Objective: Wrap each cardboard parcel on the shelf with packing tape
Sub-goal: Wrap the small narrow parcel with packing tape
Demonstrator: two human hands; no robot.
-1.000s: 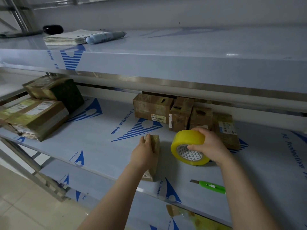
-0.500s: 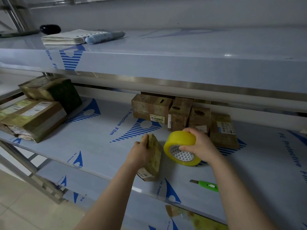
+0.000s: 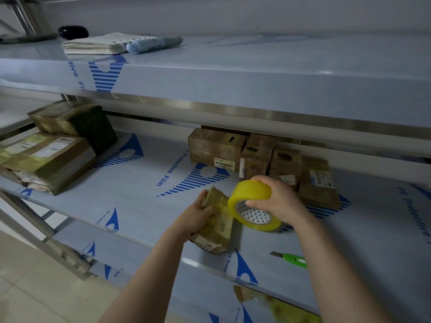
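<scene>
My left hand (image 3: 195,217) grips a small flat cardboard parcel (image 3: 215,224), tilted on its edge on the middle shelf (image 3: 144,206). My right hand (image 3: 276,199) holds a yellow roll of packing tape (image 3: 250,203) right beside the parcel, the roll's rim touching its upper side. Several brown parcels (image 3: 217,149) stand in a row at the back of the shelf behind my hands. More wrapped parcels (image 3: 50,159) are stacked at the left end.
A green utility knife (image 3: 292,259) lies on the shelf near its front edge, right of the parcel. The upper shelf (image 3: 256,66) carries a notebook (image 3: 98,44), a blue marker (image 3: 154,44) and a black object (image 3: 73,31). Tiled floor lies at lower left.
My left hand has tipped the small parcel further over and pulled it nearer. My right hand has brought the tape roll left, against the parcel.
</scene>
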